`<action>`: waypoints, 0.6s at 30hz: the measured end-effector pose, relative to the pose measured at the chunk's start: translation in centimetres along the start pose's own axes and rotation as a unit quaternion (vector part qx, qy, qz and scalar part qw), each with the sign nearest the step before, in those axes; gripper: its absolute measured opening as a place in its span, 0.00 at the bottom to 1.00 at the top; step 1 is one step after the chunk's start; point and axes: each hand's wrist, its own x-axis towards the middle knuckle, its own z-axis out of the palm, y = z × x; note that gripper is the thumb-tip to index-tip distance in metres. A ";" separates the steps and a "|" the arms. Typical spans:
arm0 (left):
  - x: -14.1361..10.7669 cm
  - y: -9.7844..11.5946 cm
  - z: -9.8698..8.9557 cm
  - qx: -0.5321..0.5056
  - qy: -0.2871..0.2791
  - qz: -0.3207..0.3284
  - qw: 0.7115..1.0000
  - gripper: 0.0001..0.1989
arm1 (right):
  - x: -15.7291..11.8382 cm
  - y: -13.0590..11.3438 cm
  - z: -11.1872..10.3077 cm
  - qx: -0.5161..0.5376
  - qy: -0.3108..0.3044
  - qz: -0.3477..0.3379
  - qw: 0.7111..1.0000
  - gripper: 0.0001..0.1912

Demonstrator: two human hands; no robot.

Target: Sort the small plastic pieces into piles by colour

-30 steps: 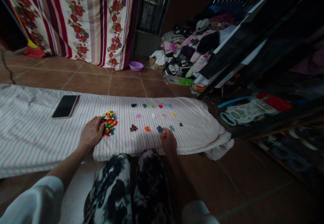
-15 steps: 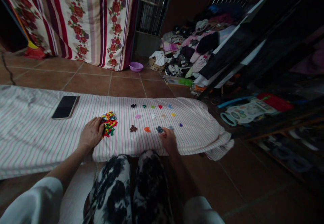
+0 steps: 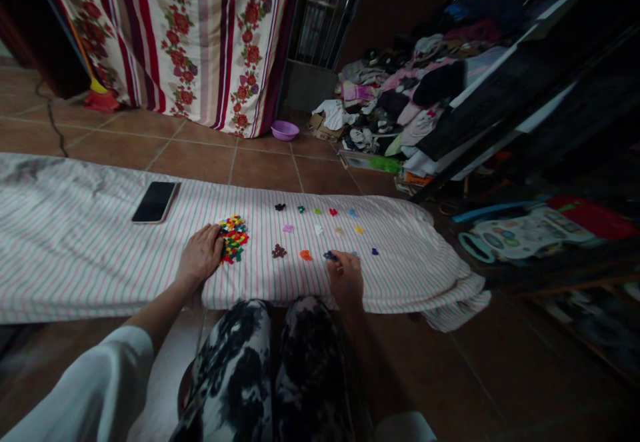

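My left hand (image 3: 201, 254) lies flat on the striped cloth (image 3: 165, 255), its fingertips against a mixed heap of small coloured pieces (image 3: 234, 237). Over a dark grey-blue cluster (image 3: 330, 256) my right hand (image 3: 347, 274) bends down with thumb and fingers drawn together; anything between them is too small to make out. Left of it are an orange cluster (image 3: 305, 255) and a brown one (image 3: 279, 251). A light blue-grey cluster is partly hidden behind the fingers. Farther back, small single-colour groups form two rows, among them black (image 3: 280, 207), red (image 3: 333, 212) and pink (image 3: 288, 228).
A phone (image 3: 155, 203) lies on the cloth to the left. Dark blue pieces (image 3: 375, 252) sit right of my right hand. Beyond the bench are a purple basin (image 3: 285, 131), a clothes pile (image 3: 395, 95) and a floral curtain (image 3: 210, 42).
The view has shifted, so everything sits farther right in the picture. My right hand stays at the dark grey-blue cluster with its fingers slightly moved; my left hand remains by the heap.
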 end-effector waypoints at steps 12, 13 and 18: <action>0.1 0.1 -0.1 -0.015 -0.012 -0.028 0.999 0.23 | -1.8 -10.0 5.6 0.123 -0.199 -0.106 0.966 0.12; 0.1 0.2 -0.1 -0.016 -0.013 -0.027 0.999 0.23 | -1.9 -10.7 6.2 0.120 -0.221 -0.111 0.962 0.12; 0.2 0.2 -0.1 -0.013 -0.008 -0.015 1.000 0.24 | -2.1 -14.1 8.1 0.089 -0.265 -0.111 0.954 0.09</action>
